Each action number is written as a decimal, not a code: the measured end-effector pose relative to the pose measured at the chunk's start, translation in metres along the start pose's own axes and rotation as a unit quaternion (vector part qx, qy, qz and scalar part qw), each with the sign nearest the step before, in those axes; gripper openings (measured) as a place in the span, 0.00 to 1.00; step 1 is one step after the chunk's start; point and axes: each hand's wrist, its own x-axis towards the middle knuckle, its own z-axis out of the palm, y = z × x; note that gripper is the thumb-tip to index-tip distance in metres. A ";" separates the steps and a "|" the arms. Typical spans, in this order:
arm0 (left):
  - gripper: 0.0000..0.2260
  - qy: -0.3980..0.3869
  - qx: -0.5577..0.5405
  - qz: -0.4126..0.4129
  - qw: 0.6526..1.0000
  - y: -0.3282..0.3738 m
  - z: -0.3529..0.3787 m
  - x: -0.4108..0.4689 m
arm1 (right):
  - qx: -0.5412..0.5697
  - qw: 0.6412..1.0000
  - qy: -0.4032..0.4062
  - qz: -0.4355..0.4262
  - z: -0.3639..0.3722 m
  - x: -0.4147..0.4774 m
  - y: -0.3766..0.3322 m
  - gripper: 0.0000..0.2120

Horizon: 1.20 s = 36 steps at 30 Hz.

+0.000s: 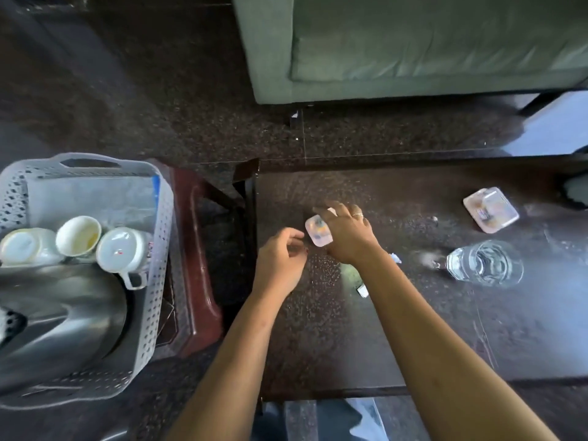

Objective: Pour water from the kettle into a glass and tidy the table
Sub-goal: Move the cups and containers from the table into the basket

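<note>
Glass [485,263]: clear, with water in it, upright on the right part of the surface [413,329].
Kettle [57,319]: shiny steel, standing in the basket [159,249] at the left; cut off by the picture's edge, spout and handle hard to make out.
Right grip [348,232]: fingers curled over a small packet [316,232] near the surface's left edge, grasping it; much of the packet is hidden under the fingers.
Left grip [281,262]: fingers curled just beside the packet; cannot tell whether they touch it or pinch anything.
Packet print: blurred, unreadable.
Second packet [490,210]: lies on the surface beyond the glass.
Paper scraps [395,258]: between the right forearm and the glass.
Cups [78,235]: in the basket behind the kettle.
Stool [197,249]: dark red, under the basket.
Sofa [413,43]: green, beyond the surface.
</note>
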 end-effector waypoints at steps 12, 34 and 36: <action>0.10 0.101 0.049 0.016 0.994 0.004 -0.027 -0.001 | -0.016 0.997 0.072 0.028 -0.004 0.018 -0.011 0.23; 0.10 0.326 -0.074 -0.048 0.941 -0.048 -0.171 -0.055 | -0.081 0.966 0.145 -0.198 -0.025 0.049 -0.314 0.28; 0.11 0.307 -0.071 -0.052 0.948 -0.053 -0.171 -0.054 | -0.105 0.965 0.151 -0.189 -0.016 0.053 -0.313 0.28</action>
